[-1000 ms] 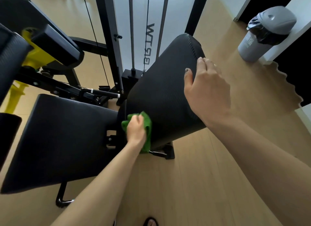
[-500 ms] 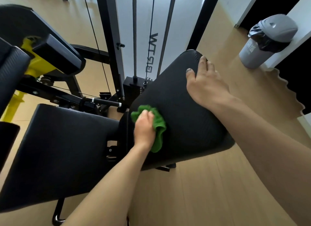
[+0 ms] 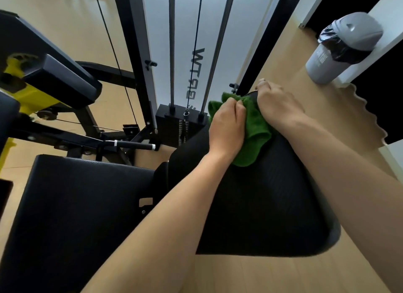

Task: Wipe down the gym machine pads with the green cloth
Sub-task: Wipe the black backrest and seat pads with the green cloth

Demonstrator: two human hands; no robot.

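**Cloth reaches the top of the back pad**

The crumpled green terry cloth now lies near the upper end of the black ribbed vinyl back pad, just under its top edge. A second ago it was down at the pad's lower end beside the seat hinge, and half a second ago about midway up, so the stroke has run nearly the whole length of this pad. The left hand presses the cloth flat to the pad, its grip closed over bunched fabric. The right hand has shifted from lying spread on the pad's side to hooking its fingers over the top edge, touching the cloth; this grip holds the pad itself, likely steadying it.

My judgement: this pad's face is close to done. The flat black seat pad to the left and the black arm pad on the yellow bracket may still need wiping.
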